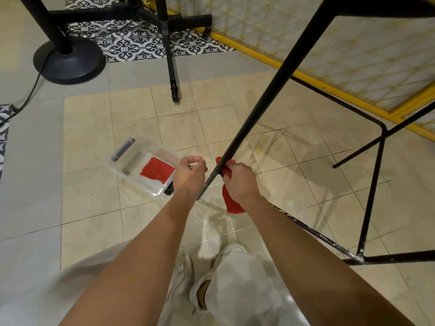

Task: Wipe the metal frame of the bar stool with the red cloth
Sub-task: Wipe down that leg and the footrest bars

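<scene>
Your right hand grips the red cloth around the stool leg, left hand curled, seemingly empty; squeeze snugly and slide along its length.

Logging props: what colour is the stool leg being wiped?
The stool leg is black; head view.

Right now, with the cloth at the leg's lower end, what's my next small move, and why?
Probably slide the right hand with the red cloth up the stool leg: it grips the cloth near the leg's lower end, and most of the leg lies above.
</scene>
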The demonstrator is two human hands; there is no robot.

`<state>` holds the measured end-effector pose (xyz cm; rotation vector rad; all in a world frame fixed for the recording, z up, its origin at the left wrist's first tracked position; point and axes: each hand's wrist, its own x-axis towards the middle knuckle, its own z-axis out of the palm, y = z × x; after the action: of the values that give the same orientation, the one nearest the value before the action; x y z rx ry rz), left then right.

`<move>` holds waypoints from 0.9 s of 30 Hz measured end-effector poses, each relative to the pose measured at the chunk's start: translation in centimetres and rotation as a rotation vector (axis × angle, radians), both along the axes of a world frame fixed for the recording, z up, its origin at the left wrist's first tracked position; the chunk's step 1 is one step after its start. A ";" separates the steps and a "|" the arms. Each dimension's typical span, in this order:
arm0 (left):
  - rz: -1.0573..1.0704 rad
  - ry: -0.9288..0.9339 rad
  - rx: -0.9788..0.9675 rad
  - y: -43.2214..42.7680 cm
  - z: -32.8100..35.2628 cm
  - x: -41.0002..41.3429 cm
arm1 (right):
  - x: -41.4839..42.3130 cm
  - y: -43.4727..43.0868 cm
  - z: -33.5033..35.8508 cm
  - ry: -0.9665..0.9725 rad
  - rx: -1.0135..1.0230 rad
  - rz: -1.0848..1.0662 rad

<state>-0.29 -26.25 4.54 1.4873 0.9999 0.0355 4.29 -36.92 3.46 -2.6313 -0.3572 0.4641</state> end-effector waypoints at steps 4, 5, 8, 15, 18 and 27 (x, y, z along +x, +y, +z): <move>0.003 0.011 -0.018 -0.3 0.0 -0.3 | -1.2 -0.6 0.0 -0.028 -0.101 0.059; -0.005 0.013 -0.014 -0.3 0.0 -0.5 | -1.5 -0.9 -0.1 -0.038 -0.117 0.087; -0.074 0.042 0.018 -0.5 -0.4 -1.1 | -2.1 -1.8 0.4 -0.027 -0.117 0.118; -0.289 0.135 -0.270 -1.5 -0.8 -3.3 | -5.5 -0.8 1.3 0.061 0.258 -0.054; -0.194 0.046 -0.338 -1.3 -0.5 -3.5 | -6.1 -0.2 1.4 0.162 0.416 -0.160; -0.058 -0.074 -0.136 -0.3 -1.4 -4.2 | -5.7 0.8 1.3 0.537 0.591 -0.528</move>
<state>-4.47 -26.55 3.15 1.3798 0.8821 -0.0187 -1.38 -36.09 4.72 -1.8317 0.3246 0.7168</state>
